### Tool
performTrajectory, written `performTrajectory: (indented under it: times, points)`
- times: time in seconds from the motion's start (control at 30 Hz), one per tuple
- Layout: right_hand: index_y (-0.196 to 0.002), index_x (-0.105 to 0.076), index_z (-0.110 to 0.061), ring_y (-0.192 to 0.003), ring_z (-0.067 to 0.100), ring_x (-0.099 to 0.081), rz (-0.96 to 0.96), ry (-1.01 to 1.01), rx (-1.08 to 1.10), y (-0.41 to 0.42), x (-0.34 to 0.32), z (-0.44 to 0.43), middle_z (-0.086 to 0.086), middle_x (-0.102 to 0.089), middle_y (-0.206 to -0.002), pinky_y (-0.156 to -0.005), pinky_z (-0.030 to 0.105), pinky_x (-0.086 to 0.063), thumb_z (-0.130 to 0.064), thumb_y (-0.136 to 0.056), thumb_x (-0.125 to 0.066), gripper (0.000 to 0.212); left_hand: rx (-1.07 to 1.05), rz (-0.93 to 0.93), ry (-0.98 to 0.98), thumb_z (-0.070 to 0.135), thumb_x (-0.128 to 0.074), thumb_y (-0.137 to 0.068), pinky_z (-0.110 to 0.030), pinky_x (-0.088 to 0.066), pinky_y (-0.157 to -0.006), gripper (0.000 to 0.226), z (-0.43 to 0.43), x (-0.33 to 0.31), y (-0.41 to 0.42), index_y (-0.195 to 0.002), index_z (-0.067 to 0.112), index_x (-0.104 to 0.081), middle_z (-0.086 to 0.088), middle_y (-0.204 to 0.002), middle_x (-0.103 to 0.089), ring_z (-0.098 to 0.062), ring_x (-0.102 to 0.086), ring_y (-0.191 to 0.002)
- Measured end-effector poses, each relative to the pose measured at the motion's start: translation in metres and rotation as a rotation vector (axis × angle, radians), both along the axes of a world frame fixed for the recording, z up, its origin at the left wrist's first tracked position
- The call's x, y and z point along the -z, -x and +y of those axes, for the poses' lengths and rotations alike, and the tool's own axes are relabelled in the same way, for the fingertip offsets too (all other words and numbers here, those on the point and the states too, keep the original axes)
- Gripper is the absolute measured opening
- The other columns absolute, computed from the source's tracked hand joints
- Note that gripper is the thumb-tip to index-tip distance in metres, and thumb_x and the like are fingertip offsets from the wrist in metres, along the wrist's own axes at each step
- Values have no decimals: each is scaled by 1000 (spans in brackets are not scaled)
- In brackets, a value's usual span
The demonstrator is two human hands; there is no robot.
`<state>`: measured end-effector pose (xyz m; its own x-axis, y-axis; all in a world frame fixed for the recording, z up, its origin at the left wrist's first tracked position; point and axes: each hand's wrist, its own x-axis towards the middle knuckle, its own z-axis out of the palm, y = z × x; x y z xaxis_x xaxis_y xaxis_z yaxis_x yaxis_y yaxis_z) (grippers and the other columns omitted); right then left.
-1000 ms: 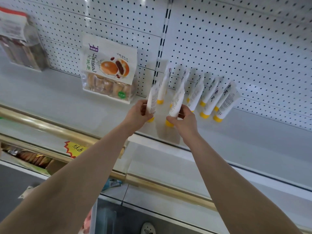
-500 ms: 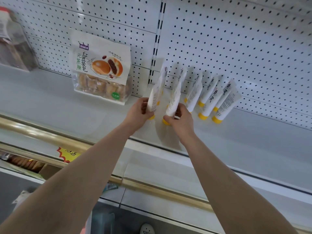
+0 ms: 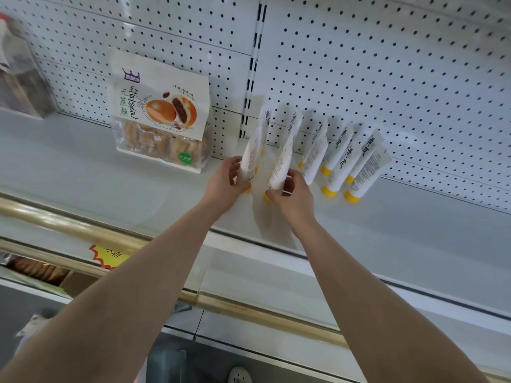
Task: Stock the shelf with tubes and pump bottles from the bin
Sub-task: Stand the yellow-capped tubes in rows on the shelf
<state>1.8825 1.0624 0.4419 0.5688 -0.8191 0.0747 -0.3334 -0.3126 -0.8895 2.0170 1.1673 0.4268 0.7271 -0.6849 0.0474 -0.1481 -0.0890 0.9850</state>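
Observation:
Several white tubes with yellow caps (image 3: 343, 164) stand cap-down in a row on the white shelf (image 3: 387, 217), leaning against the pegboard back. My left hand (image 3: 226, 186) grips one white tube (image 3: 253, 150) at the row's left end. My right hand (image 3: 293, 197) holds a second white tube (image 3: 284, 158) just to its right. Both held tubes stand upright with their yellow caps at the shelf surface, partly hidden by my fingers. The bin is out of sight.
A bag of red bean buns (image 3: 160, 117) stands on the shelf left of the tubes. A clear package (image 3: 19, 70) sits at the far left. A gold rail (image 3: 249, 308) runs along the lower shelf's front, with a yellow price tag (image 3: 110, 255).
Both hands have pushed their tubes a little further back toward the pegboard and stood them more upright. The camera view has shifted slightly.

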Motion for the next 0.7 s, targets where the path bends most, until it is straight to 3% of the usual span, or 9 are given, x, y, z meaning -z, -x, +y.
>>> performTrajectory:
  times: [0.2,0.43,0.7]
  points:
    - [-138,-38,-23,-102,16,-57,-2,-11,97,17,1,24,0,-53,-117,-85,26,-45,-24,-78,-78,72,-37,-20,-8,5,-71,-83,-31,-38,-109,66,36,-7,21,-141,18,-41,-4,-133,-53,-13,-48,-125]
    - [-130,-42,-22,-100,15,-58,-62,12,97,30,0,86,1,-55,-113,-80,24,-46,-19,-80,-75,60,-62,-64,9,9,-65,-88,-30,-44,-104,52,107,-15,44,-136,22,-48,2,-125,-57,-11,-54,-118]
    - [-119,-53,-20,-89,9,-59,-81,33,-110,18,12,191,-4,-60,-103,-65,3,-41,-18,-83,-73,42,-161,-114,-34,11,-67,-88,-25,-49,-94,41,219,2,50,-126,21,-58,2,-115,-65,-8,-61,-107]
